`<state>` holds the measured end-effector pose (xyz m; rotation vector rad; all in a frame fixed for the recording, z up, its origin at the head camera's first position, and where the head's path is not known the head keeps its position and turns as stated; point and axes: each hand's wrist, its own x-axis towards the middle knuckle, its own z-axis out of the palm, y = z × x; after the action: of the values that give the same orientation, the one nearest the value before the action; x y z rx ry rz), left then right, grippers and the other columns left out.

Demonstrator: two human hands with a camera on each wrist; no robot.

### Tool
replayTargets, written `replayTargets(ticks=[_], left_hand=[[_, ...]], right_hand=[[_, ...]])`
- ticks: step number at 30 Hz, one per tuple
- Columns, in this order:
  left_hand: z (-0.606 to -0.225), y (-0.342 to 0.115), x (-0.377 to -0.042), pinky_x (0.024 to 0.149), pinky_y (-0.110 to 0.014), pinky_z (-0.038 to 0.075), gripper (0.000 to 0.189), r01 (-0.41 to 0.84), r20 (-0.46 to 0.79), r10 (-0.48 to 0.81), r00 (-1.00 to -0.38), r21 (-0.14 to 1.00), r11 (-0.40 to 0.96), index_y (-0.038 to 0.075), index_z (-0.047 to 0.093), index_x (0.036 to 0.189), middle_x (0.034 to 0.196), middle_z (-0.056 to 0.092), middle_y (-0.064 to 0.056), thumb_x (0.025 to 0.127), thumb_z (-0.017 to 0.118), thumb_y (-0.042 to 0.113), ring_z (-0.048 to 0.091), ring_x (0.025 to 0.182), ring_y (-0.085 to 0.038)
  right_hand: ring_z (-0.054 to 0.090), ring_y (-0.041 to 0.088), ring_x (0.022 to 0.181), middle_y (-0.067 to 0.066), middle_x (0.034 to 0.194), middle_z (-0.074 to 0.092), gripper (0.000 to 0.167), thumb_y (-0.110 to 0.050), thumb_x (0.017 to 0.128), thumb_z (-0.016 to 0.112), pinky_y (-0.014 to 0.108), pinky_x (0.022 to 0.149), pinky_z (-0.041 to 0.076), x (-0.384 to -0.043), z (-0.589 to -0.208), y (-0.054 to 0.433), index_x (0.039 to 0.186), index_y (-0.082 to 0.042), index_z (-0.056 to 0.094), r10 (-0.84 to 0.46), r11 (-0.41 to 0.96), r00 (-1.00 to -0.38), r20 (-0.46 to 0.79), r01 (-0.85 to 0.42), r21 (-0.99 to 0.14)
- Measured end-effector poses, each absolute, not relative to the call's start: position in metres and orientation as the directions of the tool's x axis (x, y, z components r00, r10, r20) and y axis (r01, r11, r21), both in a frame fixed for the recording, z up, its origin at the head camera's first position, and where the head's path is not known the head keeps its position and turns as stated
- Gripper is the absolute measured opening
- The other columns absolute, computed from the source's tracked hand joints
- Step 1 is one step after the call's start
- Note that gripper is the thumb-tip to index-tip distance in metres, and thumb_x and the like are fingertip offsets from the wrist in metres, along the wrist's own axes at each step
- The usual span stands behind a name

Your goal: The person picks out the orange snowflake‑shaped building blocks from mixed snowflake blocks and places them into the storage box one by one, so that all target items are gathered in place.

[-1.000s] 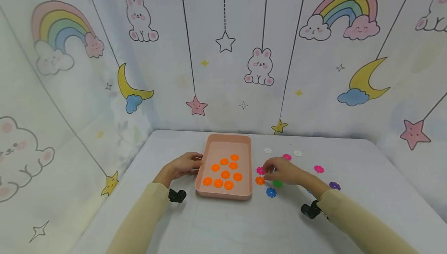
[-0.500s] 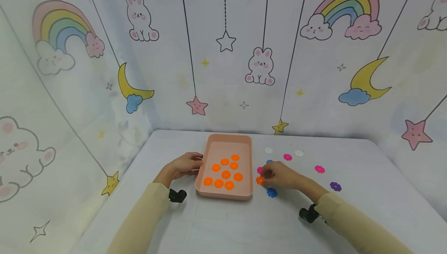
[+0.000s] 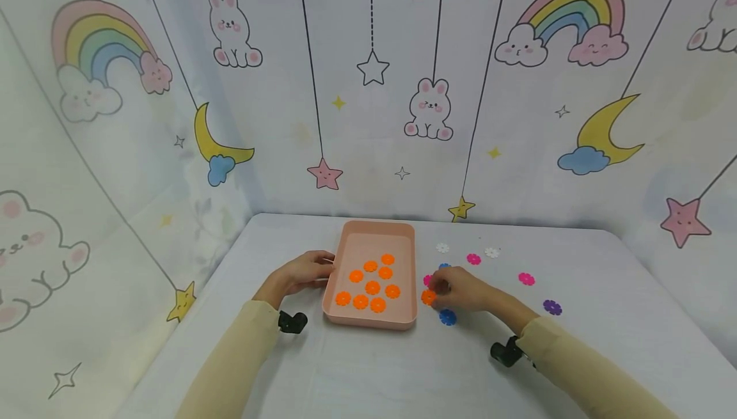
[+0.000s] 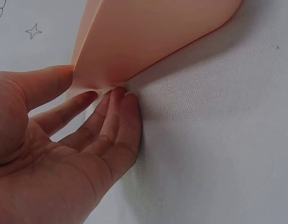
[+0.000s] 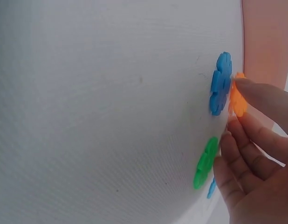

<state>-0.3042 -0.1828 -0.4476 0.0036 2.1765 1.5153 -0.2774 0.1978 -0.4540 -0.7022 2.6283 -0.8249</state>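
A shallow pink tray (image 3: 380, 240) holds several orange flower-shaped interlocking discs (image 3: 372, 288). My left hand (image 3: 304, 270) touches the tray's left side; in the left wrist view its thumb tip meets the wall (image 4: 120, 42), with the other fingertips low beside it. Right of the tray, my right hand (image 3: 463, 289) has thumb and index finger at the edge of another orange disc (image 5: 238, 95), pinching it close to the tabletop. A blue disc (image 5: 221, 85) and a green disc (image 5: 206, 162) lie near those fingers in the right wrist view.
Loose discs lie on the white-covered table (image 3: 357, 374) right of the tray: pink (image 3: 526, 279), purple (image 3: 552, 307) and white (image 3: 442, 247) ones among them. A cartoon-printed curtain (image 3: 368, 125) rises behind the table.
My right hand has come slightly left and nearer over the table onto the orange disc, covering the green disc in the head view. The left hand and the tray have stayed put.
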Motion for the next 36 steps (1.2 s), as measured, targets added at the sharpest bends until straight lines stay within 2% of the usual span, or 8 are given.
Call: replayTargets(ticks=[5,11,21,29,36], left_hand=[[-0.447,-0.183,-0.305,0.104,-0.045,0.053,0.048,-0.269,-0.384,0.270,-0.883,0.885,0.380,-0.001,0.049,0.145,0.140,0.055,-0.019,0.103,0.061,0.016,0.062,0.111,-0.026],[-0.449,-0.183,-0.306,0.104,-0.045,0.053,0.047,-0.269,-0.384,0.267,-0.884,0.884,0.383,-0.001,0.048,0.146,0.139,0.056,-0.020,0.103,0.060,0.016,0.063,0.111,-0.026],[-0.450,-0.183,-0.307,0.104,-0.046,0.052,0.048,-0.266,-0.385,0.269,-0.883,0.882,0.389,0.000,0.049,0.146,0.139,0.056,-0.019,0.103,0.061,0.017,0.062,0.112,-0.026],[-0.451,-0.184,-0.306,0.103,-0.044,0.053,0.048,-0.271,-0.388,0.255,-0.886,0.878,0.394,0.000,0.049,0.145,0.140,0.055,-0.019,0.102,0.062,0.017,0.062,0.112,-0.027],[-0.450,-0.183,-0.305,0.104,-0.045,0.053,0.048,-0.271,-0.383,0.258,-0.887,0.884,0.382,0.000,0.049,0.145,0.139,0.056,-0.020,0.102,0.062,0.016,0.062,0.111,-0.027]], right_hand=[[0.058,0.016,0.088,-0.003,0.093,0.063,0.024,-0.018,0.088,0.082,0.030,0.081,0.057,-0.278,-0.455,0.198,0.106,-0.009,0.068,-0.524,0.717,-0.844,-0.115,-0.364,-0.595],[0.060,0.015,0.083,-0.005,0.088,0.066,0.011,-0.013,0.092,0.076,0.027,0.075,0.057,-0.279,-0.452,0.201,0.101,-0.009,0.070,-0.543,0.686,-0.835,-0.086,-0.382,-0.620],[0.063,0.017,0.085,-0.002,0.092,0.069,0.007,-0.012,0.095,0.073,0.028,0.078,0.058,-0.283,-0.422,0.204,0.101,-0.008,0.071,-0.564,0.628,-0.826,-0.021,-0.412,-0.660],[0.068,0.020,0.083,0.000,0.091,0.071,0.007,-0.010,0.095,0.073,0.028,0.077,0.060,-0.297,-0.393,0.178,0.100,-0.006,0.072,-0.582,0.596,-0.812,0.040,-0.460,-0.659],[0.066,0.019,0.083,0.000,0.089,0.072,0.004,-0.011,0.094,0.074,0.030,0.078,0.059,-0.316,-0.375,0.143,0.096,-0.007,0.073,-0.547,0.622,-0.837,0.011,-0.415,-0.664]])
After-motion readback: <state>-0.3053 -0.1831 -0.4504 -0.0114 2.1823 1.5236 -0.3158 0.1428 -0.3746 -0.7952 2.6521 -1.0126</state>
